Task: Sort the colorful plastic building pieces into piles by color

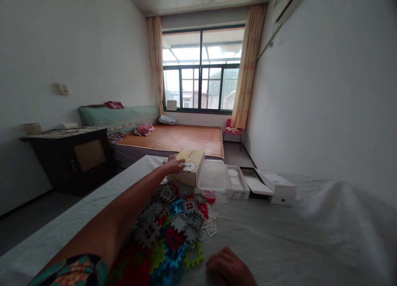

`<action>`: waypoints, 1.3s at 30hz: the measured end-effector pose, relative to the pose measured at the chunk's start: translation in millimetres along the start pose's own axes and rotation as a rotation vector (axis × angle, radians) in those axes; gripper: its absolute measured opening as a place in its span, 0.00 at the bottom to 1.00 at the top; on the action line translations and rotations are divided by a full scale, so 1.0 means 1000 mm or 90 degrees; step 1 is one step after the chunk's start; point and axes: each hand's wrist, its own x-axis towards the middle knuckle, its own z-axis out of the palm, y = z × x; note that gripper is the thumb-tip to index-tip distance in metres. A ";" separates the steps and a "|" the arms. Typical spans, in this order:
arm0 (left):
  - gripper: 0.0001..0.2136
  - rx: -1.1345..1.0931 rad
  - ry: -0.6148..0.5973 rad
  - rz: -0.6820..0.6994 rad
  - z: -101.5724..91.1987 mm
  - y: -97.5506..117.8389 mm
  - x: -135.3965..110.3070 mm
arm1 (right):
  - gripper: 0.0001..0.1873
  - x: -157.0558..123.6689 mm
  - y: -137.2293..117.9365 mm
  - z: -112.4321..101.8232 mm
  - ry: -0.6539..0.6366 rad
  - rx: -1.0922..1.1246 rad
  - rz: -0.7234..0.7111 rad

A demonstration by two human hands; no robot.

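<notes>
From where I stand, what matters is how the yellow-and-white cardboard box with a line-drawn cartoon face (191, 162) lies against the two hands. It sits on the far side of the pale grey cloth-covered surface (266, 236), beyond the heap of red, blue, green and grey notched plastic pieces (173, 240). The left hand (176, 164) is plainly the nearer one: that arm stretches forward along the heap's left side, and the hand is on the box's left part, fingers laid across the top. The thumb is hidden from me, so I cannot tell whether it grips the box or only rests there. From that hand, most of the box extends to the right. Its long axis seems to run away from the person, the far end leaning rightward, though the steep view leaves me unsure.

The right hand (230, 266) lies well apart, low on the cloth close to the person, with the box ahead and to its left and the pieces partly between. Its fingers curl inward, knuckles up; I cannot tell how tightly they close or whether anything is beneath them. Nearest to it is a lime-green open square plastic frame (198, 259). Just right of the box stands a translucent rectangular plastic container (212, 176)
</notes>
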 end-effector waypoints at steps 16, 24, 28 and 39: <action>0.49 0.138 -0.075 0.302 0.033 0.142 -0.065 | 0.37 -0.031 0.198 -0.172 0.074 -0.548 0.506; 0.48 0.163 -0.049 0.293 0.036 0.155 -0.051 | 0.28 -0.016 0.209 -0.150 0.173 -0.598 0.565; 0.50 0.164 -0.048 0.300 0.040 0.153 -0.035 | 0.27 -0.006 0.219 -0.145 0.195 -0.606 0.581; 0.50 0.113 -0.077 0.365 0.026 0.135 -0.023 | 0.34 0.009 0.200 -0.163 0.156 -0.508 0.574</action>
